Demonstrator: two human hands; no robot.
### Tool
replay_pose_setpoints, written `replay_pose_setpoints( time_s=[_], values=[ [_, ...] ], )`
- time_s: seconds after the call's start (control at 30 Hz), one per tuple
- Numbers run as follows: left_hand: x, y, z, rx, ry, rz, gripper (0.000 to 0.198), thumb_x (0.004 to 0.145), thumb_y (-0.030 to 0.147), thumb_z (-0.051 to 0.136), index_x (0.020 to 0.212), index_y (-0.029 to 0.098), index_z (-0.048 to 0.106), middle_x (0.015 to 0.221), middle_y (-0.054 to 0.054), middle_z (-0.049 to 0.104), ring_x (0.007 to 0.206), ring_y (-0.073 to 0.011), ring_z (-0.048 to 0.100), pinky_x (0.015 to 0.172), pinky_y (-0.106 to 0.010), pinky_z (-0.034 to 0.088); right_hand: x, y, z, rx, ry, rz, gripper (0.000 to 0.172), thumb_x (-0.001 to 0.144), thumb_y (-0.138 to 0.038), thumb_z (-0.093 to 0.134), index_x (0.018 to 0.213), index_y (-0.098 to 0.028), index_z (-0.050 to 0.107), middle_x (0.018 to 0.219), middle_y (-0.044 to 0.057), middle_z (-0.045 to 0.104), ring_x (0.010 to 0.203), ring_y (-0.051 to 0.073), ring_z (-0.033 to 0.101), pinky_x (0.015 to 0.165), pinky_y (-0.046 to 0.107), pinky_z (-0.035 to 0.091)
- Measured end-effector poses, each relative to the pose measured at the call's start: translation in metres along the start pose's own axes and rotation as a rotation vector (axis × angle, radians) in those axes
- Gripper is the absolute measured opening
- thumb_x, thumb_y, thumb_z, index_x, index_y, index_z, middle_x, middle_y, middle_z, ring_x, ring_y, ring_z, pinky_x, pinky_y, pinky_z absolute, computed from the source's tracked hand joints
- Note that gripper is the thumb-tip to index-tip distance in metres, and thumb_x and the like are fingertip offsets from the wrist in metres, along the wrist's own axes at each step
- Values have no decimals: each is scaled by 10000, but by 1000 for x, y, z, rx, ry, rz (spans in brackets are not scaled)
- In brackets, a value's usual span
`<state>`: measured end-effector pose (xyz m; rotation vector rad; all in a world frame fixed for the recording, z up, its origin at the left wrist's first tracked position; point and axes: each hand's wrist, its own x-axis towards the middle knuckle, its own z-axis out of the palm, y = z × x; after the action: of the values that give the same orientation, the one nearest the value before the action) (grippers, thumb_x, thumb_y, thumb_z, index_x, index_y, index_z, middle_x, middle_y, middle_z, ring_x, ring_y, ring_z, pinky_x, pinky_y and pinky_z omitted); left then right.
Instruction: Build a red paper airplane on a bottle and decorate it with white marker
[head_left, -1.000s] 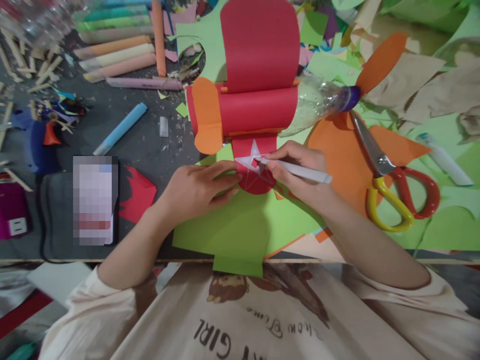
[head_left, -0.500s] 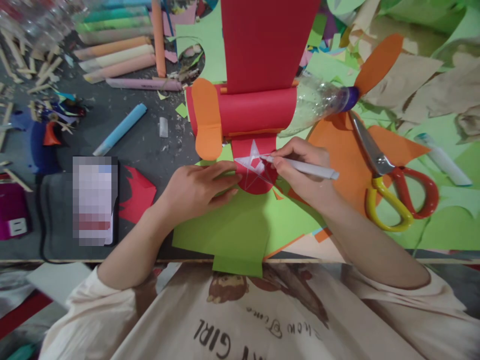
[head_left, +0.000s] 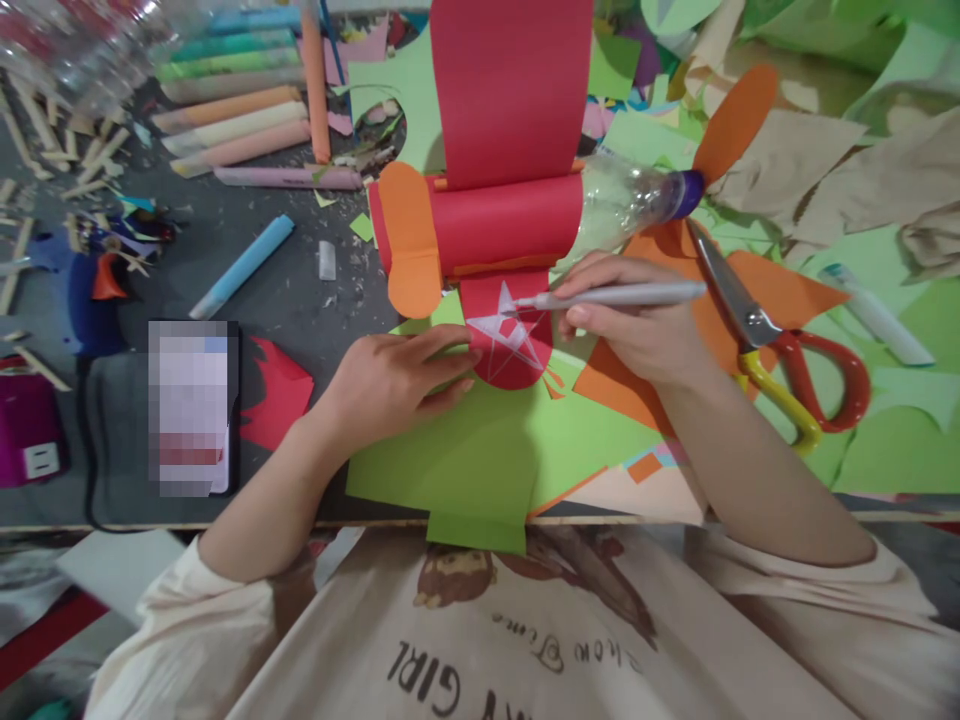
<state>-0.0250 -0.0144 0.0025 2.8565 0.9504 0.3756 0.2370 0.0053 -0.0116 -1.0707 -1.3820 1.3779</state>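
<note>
A toy plane made from a clear plastic bottle (head_left: 622, 205) lies across the table, with red paper wings (head_left: 504, 215), an orange tail fin (head_left: 409, 240) and an orange propeller (head_left: 731, 120). On the near red wing tip (head_left: 517, 365) a white star (head_left: 504, 335) is drawn. My right hand (head_left: 637, 325) is closed on a white pen (head_left: 622, 295), whose tip rests at the star's upper right. My left hand (head_left: 394, 380) lies flat, fingers pressing the left edge of that wing tip.
Red-and-yellow scissors (head_left: 780, 350) lie just right of my right hand on orange paper (head_left: 772, 285). Green paper sheets (head_left: 480, 450) lie under the plane. Several coloured paper rolls (head_left: 232, 110), a blue roll (head_left: 240, 265), wooden sticks (head_left: 45, 150) and a phone (head_left: 191, 405) sit at left.
My right hand turned, swinging the pen from slanting down-right to nearly level, its tip staying at the star. More of the star is filled white. My left hand stayed put.
</note>
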Motion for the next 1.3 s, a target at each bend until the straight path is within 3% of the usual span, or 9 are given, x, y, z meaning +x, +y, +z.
replay_pose_setpoints(
  time_s=[0.13,0.3,0.57,0.7,0.87,1.3],
  values=[
    [1,0,0,-6,65,28,255,1005,278,485,975,201,727,1030,-37,775,709,-139,733,549,-253,462,1,-3,-5,48,6,63,265,741,-484,817,811,-238,748,672,3,692,570,147,644,545,299,544],
    [1,0,-1,-14,48,20,268,1011,284,469,982,202,723,1032,-35,777,702,-142,732,548,-264,456,-2,2,-11,-38,86,36,287,767,-474,799,680,-220,699,572,-31,659,459,99,589,441,227,469],
    [1,1,-1,-12,29,1,259,1013,301,480,995,211,722,1064,-15,772,699,-131,714,561,-262,445,1,-3,-8,-189,89,91,171,763,-327,762,647,-217,702,535,-24,659,459,108,581,443,235,426],
    [0,1,0,-12,32,2,244,1010,300,494,1010,211,722,1076,-10,768,714,-129,709,562,-261,440,2,-5,-6,-213,87,129,219,738,-352,761,584,-224,673,489,-27,626,426,113,542,417,248,400],
    [1,1,-1,-24,40,10,255,1012,301,483,1002,204,719,1070,-16,767,700,-129,701,557,-261,445,1,-2,-8,-175,95,110,226,772,-390,759,643,-226,672,551,-23,643,465,114,573,459,252,448],
    [-1,0,1,-31,19,-8,277,1020,314,453,1024,222,714,1062,-30,770,733,-141,730,555,-256,459,1,-6,-7,-218,52,144,179,765,-292,739,621,-210,672,523,-17,633,467,115,544,454,249,396]
  ],
)
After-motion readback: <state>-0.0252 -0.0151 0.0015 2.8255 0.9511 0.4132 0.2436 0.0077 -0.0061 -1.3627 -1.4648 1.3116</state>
